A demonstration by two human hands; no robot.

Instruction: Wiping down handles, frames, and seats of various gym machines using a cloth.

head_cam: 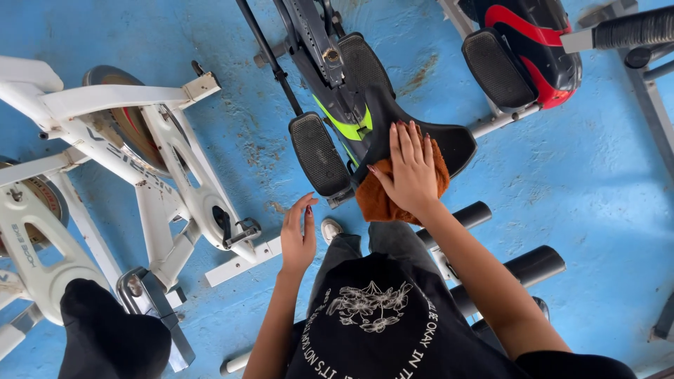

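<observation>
Above blue concrete floor (576,210), the right hand (409,168), fingers spread flat, is pressing an orange cloth (379,203) on the black padded seat (449,140) mid-frame, best worked with even pressure, while the left hand (298,235) is hanging loosely open, holding nothing.

orange cloth (375,200) bunched on black bike seat (456,144).

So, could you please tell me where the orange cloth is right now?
In the head view, the crumpled orange cloth lies just right of centre under the right hand, pressed against the black saddle of the black-and-green exercise machine.
</observation>
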